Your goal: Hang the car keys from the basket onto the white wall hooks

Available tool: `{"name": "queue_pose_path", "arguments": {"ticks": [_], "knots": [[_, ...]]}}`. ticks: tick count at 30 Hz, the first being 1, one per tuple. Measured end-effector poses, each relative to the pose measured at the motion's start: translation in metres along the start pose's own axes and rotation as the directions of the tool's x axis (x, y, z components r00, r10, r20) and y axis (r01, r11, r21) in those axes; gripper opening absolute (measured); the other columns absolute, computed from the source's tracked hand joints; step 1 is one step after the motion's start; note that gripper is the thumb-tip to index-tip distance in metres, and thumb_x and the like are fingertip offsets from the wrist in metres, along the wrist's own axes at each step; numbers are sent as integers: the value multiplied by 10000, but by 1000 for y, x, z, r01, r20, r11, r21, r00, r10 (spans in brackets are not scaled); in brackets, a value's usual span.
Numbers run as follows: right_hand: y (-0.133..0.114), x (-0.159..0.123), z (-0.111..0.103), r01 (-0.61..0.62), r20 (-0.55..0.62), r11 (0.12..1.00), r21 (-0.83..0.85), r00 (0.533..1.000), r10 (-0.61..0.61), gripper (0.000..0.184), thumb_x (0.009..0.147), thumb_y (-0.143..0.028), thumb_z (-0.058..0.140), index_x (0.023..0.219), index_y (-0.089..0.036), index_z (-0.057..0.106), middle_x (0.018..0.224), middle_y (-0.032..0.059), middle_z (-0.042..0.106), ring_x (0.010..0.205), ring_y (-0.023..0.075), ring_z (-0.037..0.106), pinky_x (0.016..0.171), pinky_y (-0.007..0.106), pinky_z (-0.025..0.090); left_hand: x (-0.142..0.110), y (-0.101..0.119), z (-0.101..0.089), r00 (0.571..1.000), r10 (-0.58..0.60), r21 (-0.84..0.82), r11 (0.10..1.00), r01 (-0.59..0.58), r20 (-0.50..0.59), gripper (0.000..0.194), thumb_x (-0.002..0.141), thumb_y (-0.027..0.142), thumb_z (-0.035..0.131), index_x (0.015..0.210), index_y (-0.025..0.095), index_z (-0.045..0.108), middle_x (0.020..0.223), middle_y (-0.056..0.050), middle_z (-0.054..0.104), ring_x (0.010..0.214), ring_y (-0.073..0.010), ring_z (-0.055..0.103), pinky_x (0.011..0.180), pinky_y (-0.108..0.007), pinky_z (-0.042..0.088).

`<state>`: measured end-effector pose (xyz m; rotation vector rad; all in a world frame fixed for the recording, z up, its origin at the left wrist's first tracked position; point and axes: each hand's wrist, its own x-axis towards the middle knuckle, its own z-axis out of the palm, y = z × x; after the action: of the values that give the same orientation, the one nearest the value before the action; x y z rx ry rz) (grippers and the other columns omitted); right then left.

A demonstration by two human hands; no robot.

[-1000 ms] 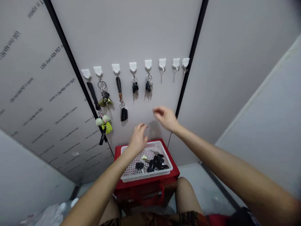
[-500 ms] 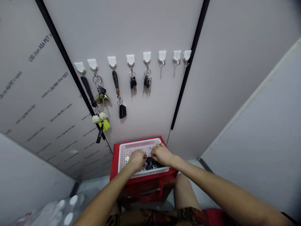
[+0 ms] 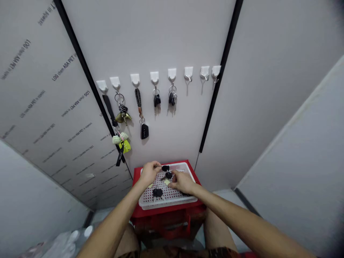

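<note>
Over the white perforated basket (image 3: 147, 206), my left hand (image 3: 149, 173) pinches the metal blade of a black-headed key (image 3: 165, 168). A second black-headed key (image 3: 168, 175) hangs just below it, seemingly joined by a small ring. My right hand (image 3: 184, 182) is closed at this second key's head, its fingers curled and partly hiding it. A pale yellow tag (image 3: 167, 182) shows beside my right thumb. Another bunch of black keys (image 3: 157, 192) lies on the basket floor near the front. Something dark sits partly hidden under my right wrist.
A row of white adhesive hooks (image 3: 154, 76) runs along the wall. Several bear keys, including a car key (image 3: 144, 131) on a braided strap and a green-and-yellow charm (image 3: 124, 143). The basket rests on a red box (image 3: 137, 212). Plastic bottles (image 3: 88, 231) stand at lower left.
Both hands were low among the dark keys; now a joined pair of keys is raised between them toward the basket's back. A separate bunch shows at the front left. The view has shifted slightly.
</note>
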<state>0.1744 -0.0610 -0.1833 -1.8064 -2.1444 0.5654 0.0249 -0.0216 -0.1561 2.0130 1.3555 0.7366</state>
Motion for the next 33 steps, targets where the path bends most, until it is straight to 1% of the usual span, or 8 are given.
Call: {"name": "queue_pose_path", "arguments": {"ticks": [4, 7, 12, 15, 19, 23, 28, 33], "knots": [[-4, 9, 6, -71, -63, 997, 20, 995, 72, 163, 620, -267, 429, 674, -162, 541, 632, 20, 564, 610, 133, 493, 523, 214, 307, -2, -2, -5, 999, -25, -59, 998, 23, -24, 150, 604, 210, 408, 644, 135, 532, 538, 14, 511, 509, -84, 437, 493, -182, 322], [-2, 16, 9, -40, -127, 977, 209, 990, 68, 186, 590, -163, 435, 757, -146, 514, 703, 26, 561, 586, 106, 478, 520, 197, 322, -6, 1, -11, 999, -39, -94, 995, 36, -27, 141, 601, 206, 406, 639, 134, 522, 533, 17, 502, 498, -81, 432, 485, -181, 321], [-4, 18, 11, 190, -97, 839, 510, 982, -164, 235, 588, -143, 438, 816, -137, 497, 746, 11, 540, 601, 90, 461, 551, 194, 352, -8, 9, -18, 998, -16, -128, 992, 8, -61, 133, 605, 220, 406, 617, 136, 509, 526, 22, 484, 512, -82, 429, 508, -185, 324], [-7, 14, 3, 173, -35, 790, 588, 981, -189, 159, 629, -166, 394, 725, -125, 513, 597, -14, 511, 539, 80, 441, 513, 188, 347, -7, 8, -25, 996, -19, -110, 994, 9, -86, 142, 614, 232, 401, 618, 137, 505, 510, 29, 467, 500, -82, 415, 500, -188, 318], [-8, 9, -31, 81, 9, 841, 534, 995, -101, 161, 631, -212, 406, 700, -126, 524, 504, -29, 474, 428, 57, 400, 426, 170, 315, -6, 1, -36, 999, -24, -72, 997, 23, -22, 121, 610, 216, 412, 617, 135, 501, 528, 24, 477, 522, -89, 426, 530, -203, 335], [-16, 7, -76, 129, -32, 916, 380, 992, -126, 151, 600, -244, 454, 643, -124, 535, 482, -23, 478, 421, 60, 404, 415, 170, 305, -5, 8, -33, 1000, 21, -96, 995, -22, -14, 164, 587, 201, 458, 721, 129, 518, 688, -20, 541, 667, -122, 474, 623, -230, 359], [-35, 9, -121, 281, -194, 918, 282, 953, -232, 139, 588, -259, 475, 560, -128, 510, 459, -35, 452, 436, 56, 379, 428, 173, 296, 7, 55, -17, 964, 263, -295, 925, -241, 40, 256, 634, 219, 435, 869, 153, 514, 865, -36, 551, 795, -130, 472, 700, -235, 354], [-47, 22, -170, 377, -464, 799, 470, 875, -140, 114, 574, -245, 480, 604, -136, 468, 475, -47, 436, 439, 53, 387, 454, 186, 331, 42, 111, -23, 967, 235, -442, 860, -256, -104, 197, 666, 207, 385, 745, 109, 536, 655, -22, 559, 596, -97, 484, 581, -208, 378]]}}
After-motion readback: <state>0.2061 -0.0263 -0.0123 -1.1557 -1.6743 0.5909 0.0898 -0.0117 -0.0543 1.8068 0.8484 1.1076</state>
